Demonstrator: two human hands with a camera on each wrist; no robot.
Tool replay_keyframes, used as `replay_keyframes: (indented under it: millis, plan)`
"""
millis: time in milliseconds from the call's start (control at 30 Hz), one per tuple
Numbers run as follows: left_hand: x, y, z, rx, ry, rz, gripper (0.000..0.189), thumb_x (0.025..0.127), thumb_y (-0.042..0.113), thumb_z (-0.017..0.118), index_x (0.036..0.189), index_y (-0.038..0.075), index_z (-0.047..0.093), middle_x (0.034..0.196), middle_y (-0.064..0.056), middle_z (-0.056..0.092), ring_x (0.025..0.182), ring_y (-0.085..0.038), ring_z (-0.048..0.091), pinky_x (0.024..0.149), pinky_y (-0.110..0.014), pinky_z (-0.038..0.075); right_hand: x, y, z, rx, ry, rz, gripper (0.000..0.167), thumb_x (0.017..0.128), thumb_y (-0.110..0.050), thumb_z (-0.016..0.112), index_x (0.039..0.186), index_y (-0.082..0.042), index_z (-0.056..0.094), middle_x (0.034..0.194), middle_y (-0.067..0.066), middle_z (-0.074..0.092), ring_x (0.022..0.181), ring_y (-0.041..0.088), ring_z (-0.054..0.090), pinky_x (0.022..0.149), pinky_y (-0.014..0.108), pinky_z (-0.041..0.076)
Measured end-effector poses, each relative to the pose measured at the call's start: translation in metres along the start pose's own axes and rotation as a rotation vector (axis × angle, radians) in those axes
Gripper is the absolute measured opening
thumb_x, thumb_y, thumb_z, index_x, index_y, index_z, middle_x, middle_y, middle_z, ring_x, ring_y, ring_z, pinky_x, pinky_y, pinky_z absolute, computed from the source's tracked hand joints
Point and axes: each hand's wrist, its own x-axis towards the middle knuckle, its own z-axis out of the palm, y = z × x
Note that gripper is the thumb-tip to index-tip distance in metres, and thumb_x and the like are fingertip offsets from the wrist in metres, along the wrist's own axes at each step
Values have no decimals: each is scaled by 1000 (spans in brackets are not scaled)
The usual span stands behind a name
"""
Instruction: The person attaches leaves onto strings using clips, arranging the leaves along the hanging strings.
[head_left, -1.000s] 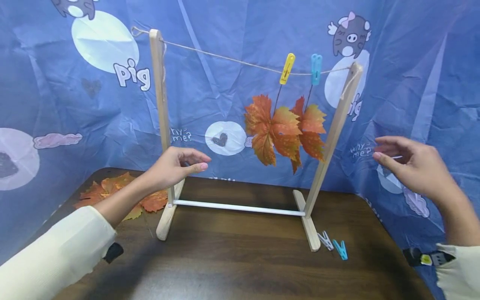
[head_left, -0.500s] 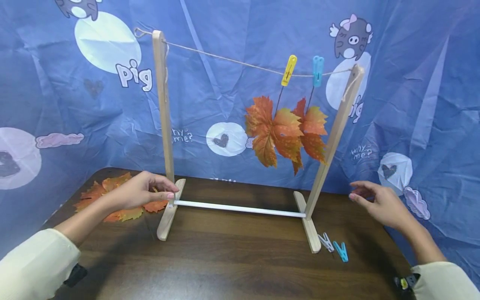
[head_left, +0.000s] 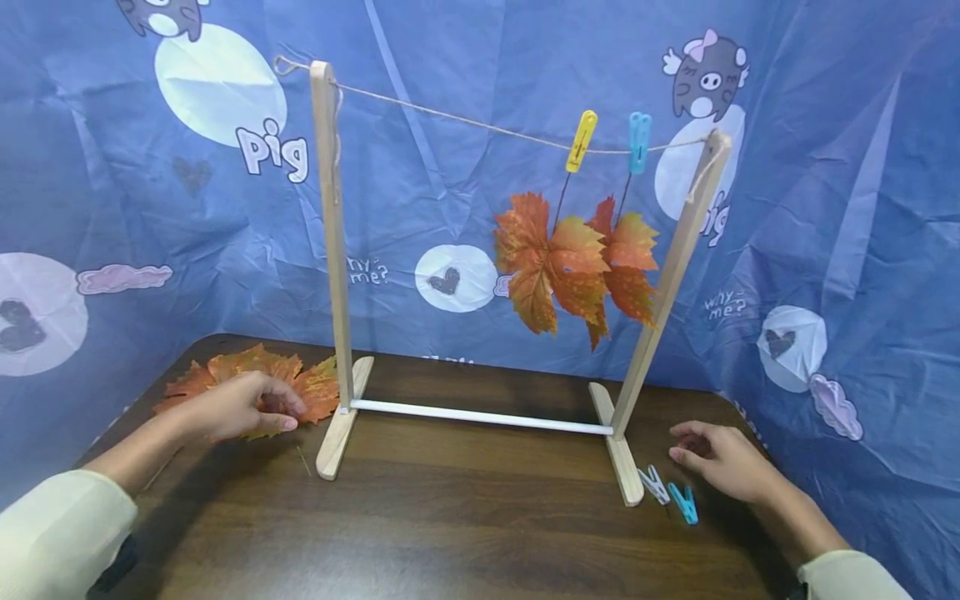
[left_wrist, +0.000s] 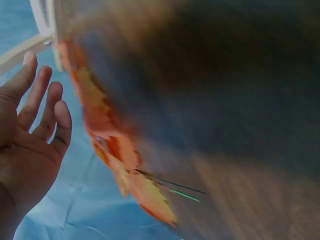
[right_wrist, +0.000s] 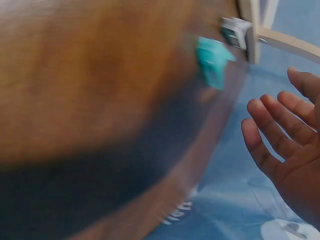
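Note:
My left hand (head_left: 243, 406) hovers by the orange autumn leaves (head_left: 318, 392) lying at the table's left, fingers loosely bent and holding nothing. In the left wrist view those leaves (left_wrist: 117, 150) lie apart from the fingers, with thin stems sticking out. On the other side, my right hand (head_left: 723, 460) is above the table, empty, close to a teal clothespin (head_left: 683, 503) and a pale grey clothespin (head_left: 655, 484). A yellow clothespin (head_left: 581, 142) and a blue clothespin (head_left: 639, 143) hold two leaves (head_left: 551, 262) by their stems on a string (head_left: 465, 123).
The string spans a wooden frame with a left post (head_left: 332, 233) and a right post (head_left: 671, 287), standing on feet. A white rod (head_left: 480, 417) joins them low down. Blue printed cloth (head_left: 420, 50) surrounds the dark wooden table (head_left: 450, 525).
Both hands have come down from beside the frame, the left one also leftward toward the leaves and the right one inward toward the loose clothespins. The hanging leaves stay in place.

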Motion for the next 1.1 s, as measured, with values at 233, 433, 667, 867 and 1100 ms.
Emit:
replay_keyframes:
  millis: [233, 433, 667, 867, 1100]
  plan:
    - [-3, -13, 9, 55, -33, 25, 20, 86, 17, 83, 100, 6, 77, 97, 1, 71, 83, -11, 59, 70, -27, 51, -12, 4, 17, 47, -144, 19, 30, 96, -20, 73, 114, 3, 69, 90, -6, 70, 82, 5, 64, 70, 28, 55]
    - [-4, -11, 14, 84, -28, 94, 20, 82, 21, 86, 97, 10, 78, 95, 3, 67, 81, -11, 54, 70, -29, 48, -17, 6, 22, 35, -188, 17, 33, 94, -23, 76, 115, 3, 70, 89, -6, 65, 79, 2, 59, 68, 29, 53]
    - [-1, -15, 17, 123, -33, 106, 16, 82, 22, 86, 92, 17, 76, 94, 7, 63, 82, -10, 53, 71, -29, 47, -19, 7, 26, 26, -159, 4, 33, 91, -21, 79, 113, 2, 70, 87, -6, 62, 76, 0, 55, 67, 28, 51]
    - [1, -17, 21, 144, -9, 189, 17, 81, 20, 87, 90, 17, 73, 93, 6, 62, 81, -10, 54, 69, -29, 47, -20, 7, 26, 46, -165, 7, 35, 89, -18, 80, 114, 3, 70, 91, -3, 66, 79, 3, 59, 69, 28, 53]
    - [4, -10, 21, 146, -46, 106, 19, 82, 23, 87, 87, 19, 69, 93, 6, 58, 82, -11, 52, 71, -28, 44, -18, 7, 24, 86, -175, 4, 36, 85, -10, 82, 117, 2, 69, 101, 2, 69, 87, 11, 64, 71, 27, 55]
